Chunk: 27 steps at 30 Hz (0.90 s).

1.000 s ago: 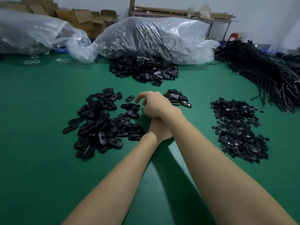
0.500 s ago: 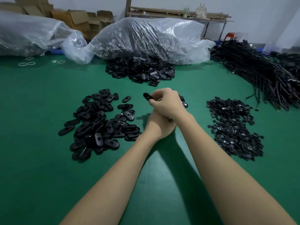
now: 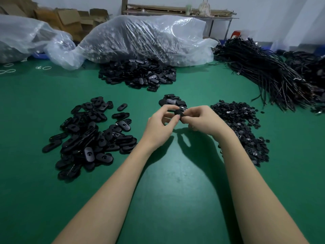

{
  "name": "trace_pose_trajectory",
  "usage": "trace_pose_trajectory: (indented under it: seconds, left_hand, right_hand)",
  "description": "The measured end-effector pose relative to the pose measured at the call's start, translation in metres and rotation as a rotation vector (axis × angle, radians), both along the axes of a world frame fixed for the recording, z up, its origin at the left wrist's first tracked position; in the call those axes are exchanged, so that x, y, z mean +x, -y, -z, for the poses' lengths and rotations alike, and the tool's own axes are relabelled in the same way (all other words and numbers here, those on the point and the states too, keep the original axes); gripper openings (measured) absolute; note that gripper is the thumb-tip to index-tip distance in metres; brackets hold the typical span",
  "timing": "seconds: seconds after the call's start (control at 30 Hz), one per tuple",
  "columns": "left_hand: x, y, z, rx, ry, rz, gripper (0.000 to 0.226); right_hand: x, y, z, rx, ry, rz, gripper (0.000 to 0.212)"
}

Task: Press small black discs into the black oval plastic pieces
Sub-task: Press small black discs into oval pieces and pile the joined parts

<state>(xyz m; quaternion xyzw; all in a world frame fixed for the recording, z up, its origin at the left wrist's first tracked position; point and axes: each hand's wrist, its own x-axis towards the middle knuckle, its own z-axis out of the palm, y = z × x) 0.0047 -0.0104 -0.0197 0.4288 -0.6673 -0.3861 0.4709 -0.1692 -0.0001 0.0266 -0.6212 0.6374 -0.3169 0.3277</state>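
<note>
Both hands meet above the middle of the green table (image 3: 175, 182). My left hand (image 3: 161, 125) and my right hand (image 3: 204, 120) pinch one black oval piece (image 3: 180, 111) between their fingertips. Whether a disc sits in it I cannot tell. A heap of black oval pieces (image 3: 88, 134) lies to the left. Small black discs (image 3: 241, 125) form a heap to the right, close behind my right wrist. A small cluster of oval pieces (image 3: 173, 101) lies just beyond the hands.
A larger heap of oval pieces (image 3: 139, 74) lies farther back, in front of a clear plastic bag (image 3: 146, 37) full of parts. Bundled black cables (image 3: 270, 73) fill the back right. Another plastic bag (image 3: 22, 37) and cardboard boxes (image 3: 66, 18) stand at the back left.
My hands were stacked, the right pressing down over the left. They have come apart and now hold the oval piece side by side, raised off the table.
</note>
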Motion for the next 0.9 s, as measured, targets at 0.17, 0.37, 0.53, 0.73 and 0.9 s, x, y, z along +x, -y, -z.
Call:
trace_pose_trajectory:
  seconds: [0.17, 0.37, 0.53, 0.73, 0.9]
  left_hand:
    - [0.0, 0.003, 0.002, 0.046, -0.06, -0.042, 0.008]
    - [0.0, 0.001, -0.001, 0.09, -0.091, -0.061, 0.007]
    - [0.0, -0.002, -0.004, 0.107, -0.097, -0.077, 0.006]
    - [0.0, -0.004, -0.006, 0.102, -0.105, -0.087, 0.01]
    - [0.001, -0.005, -0.006, 0.114, -0.118, -0.099, 0.016]
  right_hand:
    - [-0.007, -0.006, 0.0, 0.085, 0.19, -0.032, 0.02]
    - [-0.021, -0.005, -0.002, -0.118, -0.117, 0.279, 0.011]
    - [-0.046, -0.012, 0.002, 0.028, -0.449, 0.489, 0.027]
    - [-0.044, -0.015, 0.007, 0.018, -0.361, 0.583, 0.019]
    - [-0.042, -0.019, 0.008, -0.014, -0.356, 0.62, 0.016]
